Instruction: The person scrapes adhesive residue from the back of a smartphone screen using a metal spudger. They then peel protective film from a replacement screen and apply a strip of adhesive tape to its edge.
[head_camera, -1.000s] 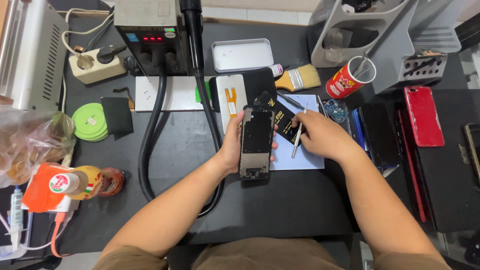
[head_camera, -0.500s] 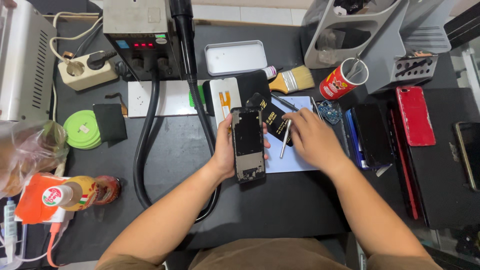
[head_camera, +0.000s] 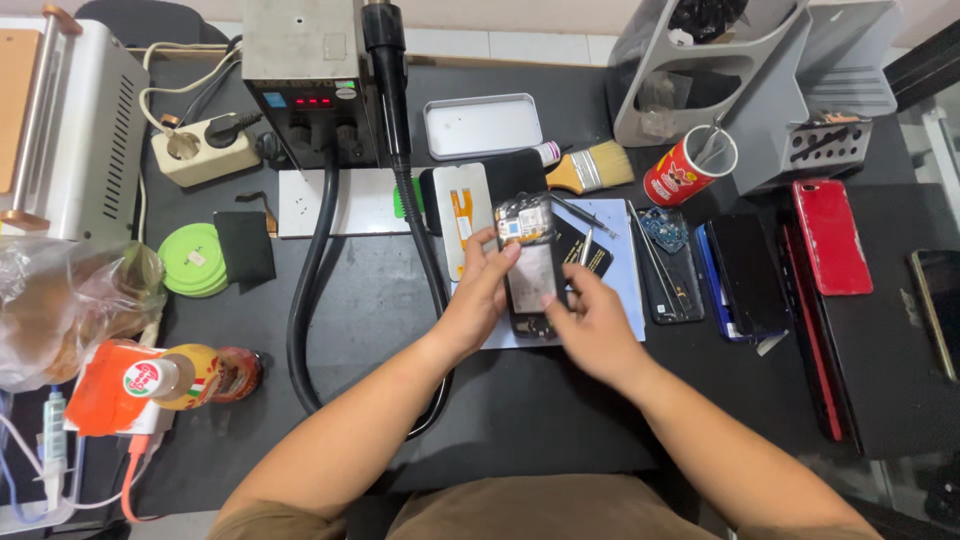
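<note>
1. Near the back of the black table (head_camera: 560, 420) lies a shallow rectangular metal tin (head_camera: 483, 126); I cannot make out anything inside it.
2. A red can (head_camera: 682, 174) stands right of a flat paintbrush (head_camera: 590, 168), with thin metal tools poking out of its open top.
3. A grey plastic organiser (head_camera: 750, 75) at the far right corner holds dark odds and ends, too blurred to name.
4. At the left edge, a clear plastic bag (head_camera: 70, 300) sits bunched up, contents unclear.
5. The opened phone (head_camera: 530, 265) is held just above a pale blue mat (head_camera: 625, 290) at the table's middle. Its long axis runs away from the person, circuit-board end farthest off, inner side facing up.
6. The left hand (head_camera: 480, 300) grips the phone's left edge, fingers curled round it and thumb across the top part.
7. The right hand (head_camera: 590, 325) rests on the phone's lower right, fingers loosely bent, pinching a slim metal tool (head_camera: 585, 245) that points away from the person.
</note>
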